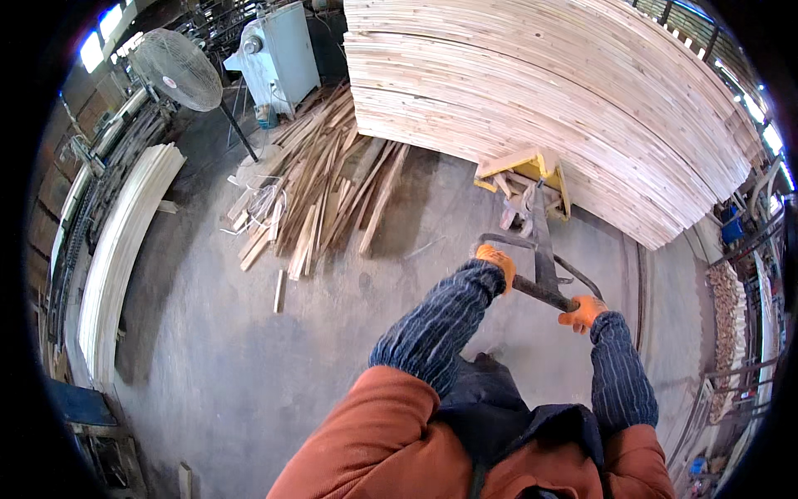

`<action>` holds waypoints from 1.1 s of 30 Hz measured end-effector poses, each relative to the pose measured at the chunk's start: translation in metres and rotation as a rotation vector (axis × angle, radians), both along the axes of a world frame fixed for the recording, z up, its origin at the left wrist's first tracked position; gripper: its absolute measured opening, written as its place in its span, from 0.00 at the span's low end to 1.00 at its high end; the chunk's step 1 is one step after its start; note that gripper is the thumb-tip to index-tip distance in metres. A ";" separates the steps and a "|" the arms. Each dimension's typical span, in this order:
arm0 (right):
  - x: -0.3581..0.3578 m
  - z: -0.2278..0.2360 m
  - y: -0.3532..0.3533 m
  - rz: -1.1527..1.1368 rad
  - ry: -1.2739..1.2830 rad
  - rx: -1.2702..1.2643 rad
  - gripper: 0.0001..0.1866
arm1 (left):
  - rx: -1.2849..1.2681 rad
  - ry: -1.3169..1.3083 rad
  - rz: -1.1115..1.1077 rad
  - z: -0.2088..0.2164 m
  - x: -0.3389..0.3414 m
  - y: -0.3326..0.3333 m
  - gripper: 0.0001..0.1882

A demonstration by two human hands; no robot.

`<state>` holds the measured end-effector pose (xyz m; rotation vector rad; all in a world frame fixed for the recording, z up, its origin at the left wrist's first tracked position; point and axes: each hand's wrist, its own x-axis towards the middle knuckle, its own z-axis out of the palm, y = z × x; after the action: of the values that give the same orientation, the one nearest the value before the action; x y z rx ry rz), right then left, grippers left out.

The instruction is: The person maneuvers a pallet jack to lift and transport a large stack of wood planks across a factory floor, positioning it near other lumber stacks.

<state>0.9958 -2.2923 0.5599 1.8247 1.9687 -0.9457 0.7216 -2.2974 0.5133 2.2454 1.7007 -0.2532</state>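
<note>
Both of my hands, in orange gloves, grip the dark loop handle [540, 293] of a yellow pallet jack [532, 160]. My left hand [497, 264] is wrapped round the left end of the handle's crossbar. At the right end, my right hand [584, 313] is closed on the same bar. The shaft runs away from me to the jack's yellow body, which stands against a tall stack of pale boards [532, 79]. The jack's forks are hidden from view. Dark striped sleeves cover both forearms.
Loose wood strips [332, 179] lie heaped on the concrete floor left of the jack, with tangled white strapping [268, 204]. A pedestal fan [179, 71] and a pale blue machine [278, 58] stand beyond. Stacked long boards [125, 258] lie far left; a woodpile [726, 324] is at right.
</note>
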 end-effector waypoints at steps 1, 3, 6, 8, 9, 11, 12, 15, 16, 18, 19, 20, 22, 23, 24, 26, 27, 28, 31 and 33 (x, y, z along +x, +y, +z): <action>0.001 0.006 -0.015 0.018 -0.042 -0.009 0.24 | -0.002 -0.017 -0.018 0.004 -0.002 -0.011 0.19; -0.007 0.011 -0.041 0.043 -0.073 -0.013 0.25 | -0.008 -0.024 -0.042 0.008 -0.007 -0.037 0.19; -0.014 0.017 -0.089 0.065 -0.064 -0.018 0.24 | -0.113 -0.003 -0.027 0.012 -0.013 -0.079 0.19; -0.015 0.015 -0.122 0.074 -0.095 -0.038 0.24 | -0.033 -0.021 -0.059 0.015 -0.016 -0.120 0.18; -0.014 0.019 -0.141 0.070 -0.103 -0.021 0.24 | -0.012 -0.033 -0.053 0.014 -0.016 -0.137 0.18; -0.016 0.019 -0.184 0.069 -0.103 -0.005 0.24 | 0.011 -0.040 -0.035 0.011 -0.018 -0.177 0.18; -0.015 0.015 -0.205 0.069 -0.104 -0.003 0.24 | -0.009 -0.010 -0.033 0.012 -0.017 -0.197 0.19; -0.010 0.020 -0.257 0.072 -0.063 0.014 0.26 | 0.002 -0.025 -0.029 0.017 -0.014 -0.250 0.18; -0.007 0.009 -0.283 0.061 -0.070 -0.008 0.26 | -0.034 -0.012 -0.022 0.015 -0.013 -0.276 0.18; -0.006 -0.002 -0.320 0.068 -0.004 0.005 0.25 | -0.021 0.048 -0.005 0.002 -0.012 -0.315 0.17; -0.006 -0.007 -0.339 0.070 -0.028 -0.010 0.26 | -0.034 0.057 -0.023 0.000 -0.011 -0.334 0.17; -0.005 -0.012 -0.355 0.068 -0.049 -0.027 0.26 | -0.049 0.038 -0.039 -0.002 -0.008 -0.353 0.17; -0.013 -0.003 -0.374 0.076 -0.035 -0.032 0.26 | -0.037 0.012 -0.052 -0.002 -0.016 -0.372 0.18; -0.016 -0.005 -0.386 0.070 -0.023 -0.023 0.26 | -0.028 0.007 -0.036 -0.012 -0.014 -0.380 0.19; -0.016 -0.013 -0.399 0.070 -0.015 -0.025 0.26 | -0.022 -0.002 -0.038 -0.020 -0.016 -0.393 0.19; -0.013 -0.028 -0.422 0.051 -0.047 -0.030 0.26 | 0.002 -0.038 -0.006 -0.036 -0.016 -0.420 0.20; -0.016 -0.028 -0.427 0.010 -0.049 -0.025 0.26 | 0.001 -0.060 -0.045 -0.031 -0.019 -0.425 0.19; -0.016 -0.024 -0.441 -0.013 -0.066 -0.020 0.26 | -0.010 -0.066 -0.054 -0.031 -0.016 -0.436 0.19; -0.025 -0.020 -0.475 0.000 -0.055 -0.031 0.24 | -0.034 -0.031 -0.059 -0.034 -0.022 -0.465 0.18; -0.022 -0.020 -0.503 0.005 -0.055 -0.035 0.23 | -0.113 -0.024 -0.066 -0.023 -0.021 -0.497 0.17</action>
<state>0.9741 -2.7950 0.5396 1.8067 1.9114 -0.9127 0.7009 -2.7944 0.4906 2.2152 1.5621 -0.3274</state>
